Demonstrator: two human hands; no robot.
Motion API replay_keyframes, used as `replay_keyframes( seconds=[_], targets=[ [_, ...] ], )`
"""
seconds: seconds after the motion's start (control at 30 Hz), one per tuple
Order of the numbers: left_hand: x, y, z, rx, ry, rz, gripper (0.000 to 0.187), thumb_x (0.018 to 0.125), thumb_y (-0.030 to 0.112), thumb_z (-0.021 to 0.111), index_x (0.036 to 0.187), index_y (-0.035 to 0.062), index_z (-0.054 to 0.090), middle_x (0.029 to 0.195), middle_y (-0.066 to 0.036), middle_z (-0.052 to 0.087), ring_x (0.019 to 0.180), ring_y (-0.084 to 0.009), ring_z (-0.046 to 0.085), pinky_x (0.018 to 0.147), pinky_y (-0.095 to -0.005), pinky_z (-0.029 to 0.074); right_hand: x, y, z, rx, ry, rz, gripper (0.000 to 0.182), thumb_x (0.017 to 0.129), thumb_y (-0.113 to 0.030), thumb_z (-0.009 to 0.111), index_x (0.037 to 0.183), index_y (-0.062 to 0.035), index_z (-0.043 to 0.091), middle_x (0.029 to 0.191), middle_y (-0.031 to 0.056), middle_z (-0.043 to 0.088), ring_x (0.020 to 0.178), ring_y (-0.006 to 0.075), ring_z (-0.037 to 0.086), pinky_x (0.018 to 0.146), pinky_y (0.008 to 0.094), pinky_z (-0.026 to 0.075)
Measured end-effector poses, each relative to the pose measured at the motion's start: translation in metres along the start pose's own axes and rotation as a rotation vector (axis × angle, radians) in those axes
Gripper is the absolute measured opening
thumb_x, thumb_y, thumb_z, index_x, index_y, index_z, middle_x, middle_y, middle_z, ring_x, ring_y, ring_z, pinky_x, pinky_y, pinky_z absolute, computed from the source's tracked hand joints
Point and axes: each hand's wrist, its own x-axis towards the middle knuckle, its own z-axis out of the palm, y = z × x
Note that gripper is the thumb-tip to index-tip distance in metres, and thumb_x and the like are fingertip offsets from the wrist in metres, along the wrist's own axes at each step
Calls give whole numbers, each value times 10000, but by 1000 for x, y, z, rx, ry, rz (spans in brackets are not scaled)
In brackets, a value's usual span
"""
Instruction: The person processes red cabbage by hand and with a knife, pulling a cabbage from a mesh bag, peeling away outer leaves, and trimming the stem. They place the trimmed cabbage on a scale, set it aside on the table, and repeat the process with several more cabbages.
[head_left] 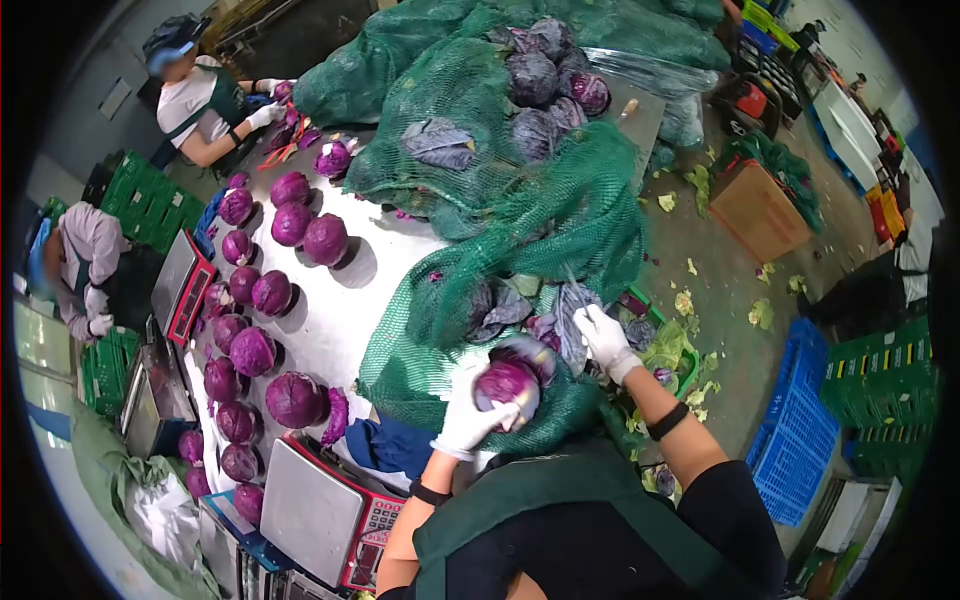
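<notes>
My white-gloved left hand [465,408] is wrapped round a red cabbage [508,392], low over the green mesh sack [405,365]. The cabbage shows a shiny purple side and a paler, slightly blurred outer leaf at its top. Just to its right, my gloved right hand [606,342] is closed on a loose, dull purple cabbage leaf [572,322]; its fingertips are partly hidden. More dark leaves lie on the mesh beyond the held cabbage. Farther back, untrimmed red cabbages [532,80] sit piled on the netting.
Peeled red cabbages [290,224] stand in rows on the white table [355,305]. A red weighing scale [315,510] is at my left, beside a dark blue cloth [385,447]. A green crate [690,368] holds leaf scraps at my right. Two gloved co-workers [205,105] work across the table.
</notes>
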Motion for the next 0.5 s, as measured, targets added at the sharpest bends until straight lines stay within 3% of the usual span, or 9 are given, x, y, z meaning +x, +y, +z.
replay_keyframes(
  seconds=[0.03, 0.1, 0.17, 0.23, 0.3, 0.37, 0.43, 0.47, 0.5],
  targets=[
    [-5, -9, -2, -202, 37, -302, 826, 626, 295, 838, 1239, -67, 419, 1185, -201, 490, 1111, -303, 514, 966, -392, 414, -12, -9, 0, 13, 19, -104, 225, 941, -280, 515, 969, -61, 560, 603, 49, 525, 452, 111, 491, 441, 285, 416],
    [-10, -19, -7, -398, 48, -460, 845, 648, 294, 834, 1266, -70, 386, 1187, -214, 486, 1114, -268, 508, 954, -361, 425, -40, -33, 12, -29, -87, -190, 226, 939, -252, 509, 982, -35, 552, 677, 82, 573, 533, 181, 561, 500, 328, 450],
    [-19, -36, 7, -290, 118, -403, 795, 684, 260, 823, 1272, -57, 392, 1206, -207, 490, 1065, -242, 545, 895, -323, 473, -63, -33, 35, -307, -154, -536, 348, 925, -291, 514, 1118, -1, 530, 886, 153, 639, 747, 286, 638, 632, 366, 508],
    [-8, 6, 3, -504, 88, -427, 797, 704, 251, 810, 1296, -61, 378, 1232, -209, 471, 1075, -250, 541, 918, -331, 459, -82, -19, 61, -504, -151, -543, 561, 907, -340, 519, 1306, 36, 400, 1174, 233, 564, 958, 355, 612, 772, 376, 517],
    [-13, 1, 9, -580, 70, -495, 788, 726, 255, 795, 1306, -67, 371, 1224, -197, 478, 1096, -245, 524, 951, -352, 432, -87, -19, 75, -577, -195, -405, 715, 898, -404, 509, 1434, -26, 224, 1357, 256, 407, 949, 362, 621, 754, 406, 535],
    [-25, -20, 29, -196, 212, -322, 669, 799, 156, 717, 1320, -57, 356, 1164, -127, 523, 1018, -166, 548, 888, -317, 469, -81, -28, 75, -619, -246, -256, 633, 900, -401, 503, 1406, -70, 313, 1325, 221, 459, 899, 351, 635, 714, 426, 537],
    [-19, -16, 35, -376, 258, -327, 690, 796, 173, 725, 1321, -63, 345, 1186, -145, 516, 1045, -182, 545, 905, -321, 462, -62, -7, 76, -597, -170, -352, 492, 906, -364, 500, 1316, -97, 442, 1225, 174, 550, 826, 340, 644, 685, 433, 532],
    [-11, -9, 31, -338, 222, -308, 727, 792, 176, 729, 1340, -66, 319, 1209, -163, 504, 1066, -198, 540, 921, -325, 454, -49, 7, 78, -488, -26, -528, 359, 902, -254, 537, 1220, -88, 525, 1067, 162, 625, 854, 348, 635, 730, 395, 517],
    [-5, -5, 29, -300, 188, -285, 764, 787, 179, 734, 1359, -69, 292, 1232, -182, 493, 1088, -214, 535, 936, -328, 447, -38, 22, 79, -435, 36, -501, 252, 908, -213, 534, 1119, -76, 546, 866, 153, 651, 700, 287, 652, 598, 375, 512]
  ],
)
